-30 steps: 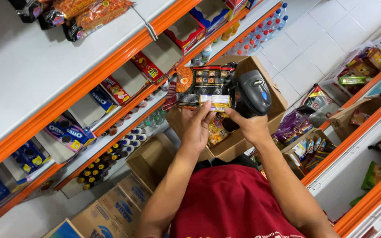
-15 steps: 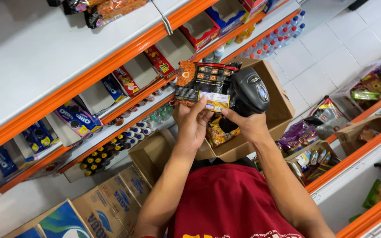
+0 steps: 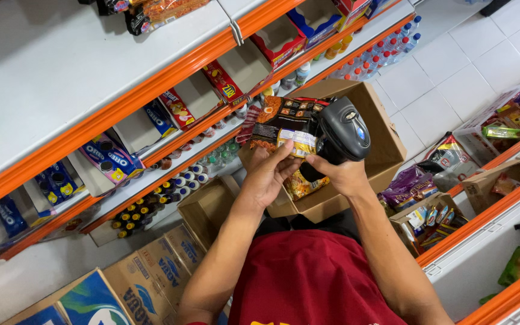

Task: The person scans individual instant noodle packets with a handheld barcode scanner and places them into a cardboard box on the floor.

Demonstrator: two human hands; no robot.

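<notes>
Shifted nearer: snack packet [image 3: 287,123] pinched flat in left hand [image 3: 267,174]; right hand [image 3: 343,174] fist-wrapped round black barcode scanner [image 3: 343,133]. Best kept label-flat, scanner head square over open carton [image 3: 386,141].

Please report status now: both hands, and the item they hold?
Left hand holds dark snack packet. Right hand grips black barcode scanner, close beside packet. Open cardboard box below; nothing between.

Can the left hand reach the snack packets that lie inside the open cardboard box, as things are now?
Probably not right away. The left hand is busy holding a dark snack packet in front of the scanner in the right hand. The packets in the cardboard box lie just below it, uncovered.
</notes>
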